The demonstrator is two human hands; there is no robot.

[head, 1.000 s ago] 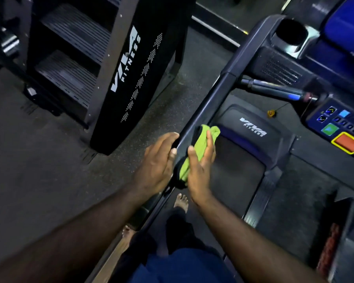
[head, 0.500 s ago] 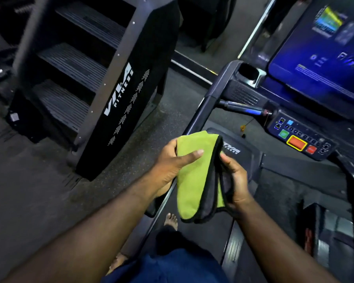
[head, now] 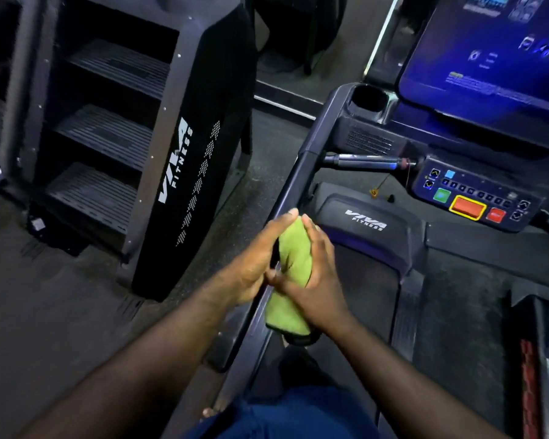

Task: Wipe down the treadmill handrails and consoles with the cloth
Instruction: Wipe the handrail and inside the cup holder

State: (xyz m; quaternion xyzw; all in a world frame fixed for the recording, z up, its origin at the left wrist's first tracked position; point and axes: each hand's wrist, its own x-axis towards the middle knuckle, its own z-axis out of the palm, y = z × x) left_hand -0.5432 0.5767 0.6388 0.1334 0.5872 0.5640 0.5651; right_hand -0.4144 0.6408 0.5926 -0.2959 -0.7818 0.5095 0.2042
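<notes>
A green cloth (head: 293, 267) with a dark edge is folded lengthwise and held between both hands over the treadmill's left handrail (head: 298, 172). My left hand (head: 260, 258) presses against the cloth's left side with fingers stretched along it. My right hand (head: 317, 280) wraps round the cloth from the right. The handrail runs from under my hands up to the console (head: 476, 198) with its coloured buttons. A blue lit screen (head: 488, 52) stands above the console. A short crossbar grip (head: 362, 160) joins rail and console.
A black stair-climber machine (head: 178, 172) marked VIVA FITNESS stands on the floor to the left of the handrail. A cup holder (head: 370, 96) sits at the rail's top. The treadmill belt (head: 368, 299) and motor cover lie below; my bare feet stand near the rail's base.
The cloth, held open and spread half a second ago, is now folded narrow between both hands and lowered back against the handrail. The view has shifted slightly closer to the console.
</notes>
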